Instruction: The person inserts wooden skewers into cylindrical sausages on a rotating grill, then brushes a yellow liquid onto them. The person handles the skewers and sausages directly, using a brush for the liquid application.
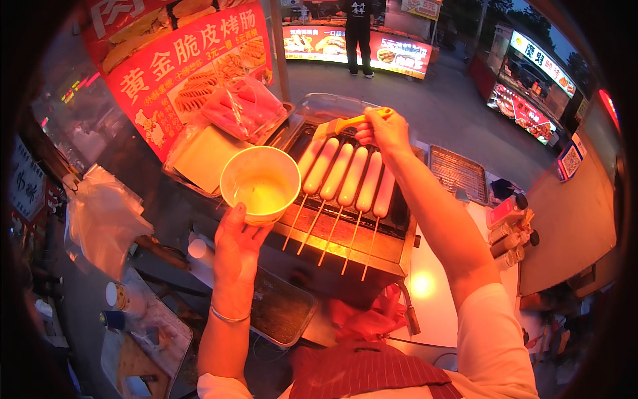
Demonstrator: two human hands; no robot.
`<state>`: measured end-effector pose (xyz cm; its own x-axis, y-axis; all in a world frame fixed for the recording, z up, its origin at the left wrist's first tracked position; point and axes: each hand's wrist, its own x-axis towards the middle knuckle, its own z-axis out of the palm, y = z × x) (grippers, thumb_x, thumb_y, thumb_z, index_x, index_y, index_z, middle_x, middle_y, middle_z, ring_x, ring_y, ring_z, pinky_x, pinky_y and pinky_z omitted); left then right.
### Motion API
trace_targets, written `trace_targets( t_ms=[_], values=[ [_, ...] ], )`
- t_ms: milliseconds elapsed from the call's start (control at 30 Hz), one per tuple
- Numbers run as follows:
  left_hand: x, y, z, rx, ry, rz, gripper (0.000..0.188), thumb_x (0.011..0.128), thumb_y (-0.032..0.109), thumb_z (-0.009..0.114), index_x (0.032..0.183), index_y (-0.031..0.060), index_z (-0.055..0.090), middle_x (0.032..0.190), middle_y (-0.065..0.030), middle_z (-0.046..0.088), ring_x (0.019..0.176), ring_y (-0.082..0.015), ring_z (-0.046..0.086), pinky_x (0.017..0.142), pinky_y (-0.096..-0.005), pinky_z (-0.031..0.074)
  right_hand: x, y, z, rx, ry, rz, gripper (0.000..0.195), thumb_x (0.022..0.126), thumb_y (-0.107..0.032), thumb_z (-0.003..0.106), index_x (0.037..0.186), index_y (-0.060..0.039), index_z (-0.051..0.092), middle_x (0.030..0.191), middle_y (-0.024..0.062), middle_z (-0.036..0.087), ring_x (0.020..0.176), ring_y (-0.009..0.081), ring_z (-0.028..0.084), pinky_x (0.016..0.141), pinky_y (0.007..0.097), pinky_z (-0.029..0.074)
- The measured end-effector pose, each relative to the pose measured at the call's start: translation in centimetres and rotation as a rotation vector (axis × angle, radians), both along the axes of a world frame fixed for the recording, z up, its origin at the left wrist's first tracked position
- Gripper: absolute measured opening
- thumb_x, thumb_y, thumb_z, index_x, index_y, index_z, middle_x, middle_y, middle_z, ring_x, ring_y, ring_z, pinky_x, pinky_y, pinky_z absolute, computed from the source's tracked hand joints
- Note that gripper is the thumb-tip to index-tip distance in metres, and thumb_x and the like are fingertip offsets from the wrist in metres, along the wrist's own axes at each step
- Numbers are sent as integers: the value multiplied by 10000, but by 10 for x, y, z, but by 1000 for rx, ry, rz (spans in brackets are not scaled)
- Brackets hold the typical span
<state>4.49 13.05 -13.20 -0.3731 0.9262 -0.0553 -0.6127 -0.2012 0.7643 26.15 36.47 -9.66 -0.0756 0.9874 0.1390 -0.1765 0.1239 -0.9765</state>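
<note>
My left hand (pixel 239 244) holds a paper tub (pixel 260 185) from below, tilted so that a little yellowish liquid shows at its bottom. In my right hand (pixel 384 128) is the yellow handle of a basting brush (pixel 344 123). Its bristles sit at the far end of the leftmost sausage, though I cannot tell whether they touch. Several skewered sausages (pixel 353 177) lie side by side on a grill (pixel 344 238), their wooden sticks pointing towards me. The tub hides part of the grill's left side.
Packaged sausages (pixel 245 107) rest behind the tub, by a red sign. A wire rack (pixel 457 172) and several seasoning bottles (pixel 508 234) stand to the right. Plastic bags (pixel 102 214) hang at left. A metal tray (pixel 281 309) lies below the grill. A person (pixel 359 35) stands at a stall beyond.
</note>
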Motion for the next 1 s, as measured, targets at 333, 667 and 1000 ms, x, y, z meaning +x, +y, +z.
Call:
trace_targets(
  t_ms=[333,667,1000],
  values=[
    [-9,-9,-8,12,-5,44,536,850,300,647,1262,11,459,1227,-148,537,1120,-320,532,963,-463,424,16,26,-35,-132,-80,-86,151,875,-158,566,908,-12,543,725,131,623,544,188,617,469,269,519],
    [8,4,-9,11,-49,-62,593,842,320,659,1303,29,424,1273,-153,498,1166,-329,494,987,-470,394,124,-1,-41,-134,-59,-143,137,872,-161,568,904,-29,550,683,112,607,479,167,581,430,264,476],
    [29,5,-1,51,-52,-142,610,833,315,673,1300,20,414,1266,-156,487,1181,-331,478,989,-469,392,177,-29,-34,-106,-77,-234,132,866,-159,572,916,-38,562,669,105,599,476,153,566,433,255,463]
  ],
)
